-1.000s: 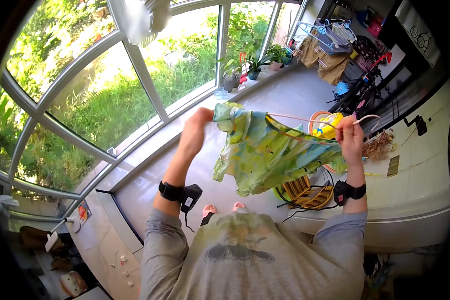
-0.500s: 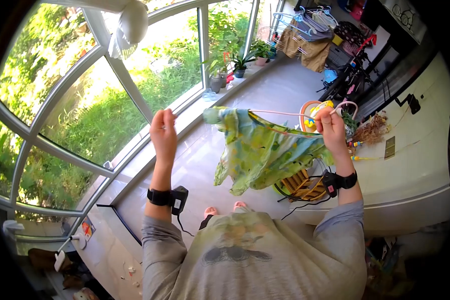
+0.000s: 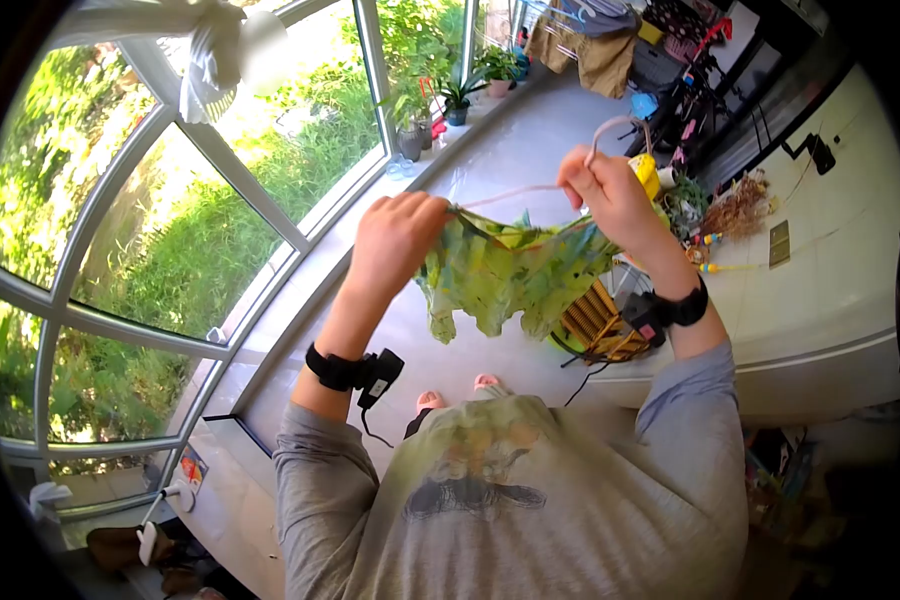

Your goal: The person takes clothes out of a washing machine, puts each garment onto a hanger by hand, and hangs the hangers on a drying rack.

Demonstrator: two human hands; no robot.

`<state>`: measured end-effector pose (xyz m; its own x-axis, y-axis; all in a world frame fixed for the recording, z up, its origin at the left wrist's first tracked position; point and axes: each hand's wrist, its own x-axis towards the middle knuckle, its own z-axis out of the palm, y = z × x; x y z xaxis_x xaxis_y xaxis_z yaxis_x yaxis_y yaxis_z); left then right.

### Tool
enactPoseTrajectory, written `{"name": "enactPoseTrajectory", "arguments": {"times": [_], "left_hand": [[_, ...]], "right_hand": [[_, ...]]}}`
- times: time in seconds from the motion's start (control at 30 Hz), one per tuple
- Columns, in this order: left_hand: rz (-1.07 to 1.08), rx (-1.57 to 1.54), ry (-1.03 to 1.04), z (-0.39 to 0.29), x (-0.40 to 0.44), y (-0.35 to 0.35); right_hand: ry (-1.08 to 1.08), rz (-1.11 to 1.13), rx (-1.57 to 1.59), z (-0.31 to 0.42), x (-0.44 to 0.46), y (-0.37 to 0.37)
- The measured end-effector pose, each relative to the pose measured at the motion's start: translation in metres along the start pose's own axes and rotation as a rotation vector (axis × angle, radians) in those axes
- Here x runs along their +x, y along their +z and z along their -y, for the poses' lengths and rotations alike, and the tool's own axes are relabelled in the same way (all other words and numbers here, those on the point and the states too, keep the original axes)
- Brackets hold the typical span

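A thin green and blue patterned garment point(image 3: 515, 280) hangs in front of me from a pale pink clothes hanger point(image 3: 515, 192). My right hand point(image 3: 618, 200) is closed around the hanger near its curved hook, which sticks up above the fingers. At the garment's upper left corner, my left hand point(image 3: 402, 232) is closed, its fingers curled over the fabric edge and the hanger's end. What exactly those fingers pinch is partly hidden. The lower hem droops loosely with an uneven edge.
A wicker basket point(image 3: 598, 325) stands behind the garment on the right. Potted plants point(image 3: 457, 100) line the window ledge. Farther back are hung trousers point(image 3: 595, 60) and a bicycle point(image 3: 680, 110). A white cabinet top point(image 3: 820, 290) lies along the right side.
My left hand has moved right and closed at the garment's left end, where it was apart before. My right hand has moved up and left with the hanger, and the garment has shifted left.
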<state>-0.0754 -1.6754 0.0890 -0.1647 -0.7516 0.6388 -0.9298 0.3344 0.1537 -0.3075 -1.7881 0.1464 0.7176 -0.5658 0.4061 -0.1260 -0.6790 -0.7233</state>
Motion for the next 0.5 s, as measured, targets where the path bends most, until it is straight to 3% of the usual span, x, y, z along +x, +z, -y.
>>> {"name": "enactPoseTrajectory", "arguments": {"times": [0.07,0.17,0.23,0.3,0.37,0.4,0.43,0.47,0.5], "left_hand": [[-0.107,0.030,0.013,0.005,0.005,-0.004],[0.179,0.220,-0.264,0.006,0.018,-0.033],[-0.059,0.301,-0.102,0.022,0.016,-0.041],[-0.106,0.344,-0.096,0.032,0.007,-0.044],[-0.620,-0.288,-0.250,0.042,-0.012,-0.027],[-0.602,-0.556,-0.379,0.044,-0.029,-0.010],[-0.220,-0.739,-0.591,0.044,-0.044,-0.006],[-0.156,-0.778,-0.603,0.045,-0.055,0.012],[-0.081,-0.938,-0.768,0.039,-0.059,0.018]], "right_hand": [[-0.002,0.011,0.101,-0.002,0.008,-0.005],[0.033,0.004,0.179,-0.001,0.023,-0.010],[0.114,0.015,0.152,0.004,0.027,-0.016],[0.076,0.006,0.206,-0.002,0.026,-0.018],[0.033,-0.010,0.263,0.000,0.030,-0.019],[0.011,-0.014,0.294,0.008,0.030,-0.019],[-0.009,-0.015,0.325,0.016,0.029,-0.019],[-0.030,-0.023,0.303,0.023,0.031,-0.017],[-0.035,-0.018,0.303,0.028,0.035,-0.017]]}}
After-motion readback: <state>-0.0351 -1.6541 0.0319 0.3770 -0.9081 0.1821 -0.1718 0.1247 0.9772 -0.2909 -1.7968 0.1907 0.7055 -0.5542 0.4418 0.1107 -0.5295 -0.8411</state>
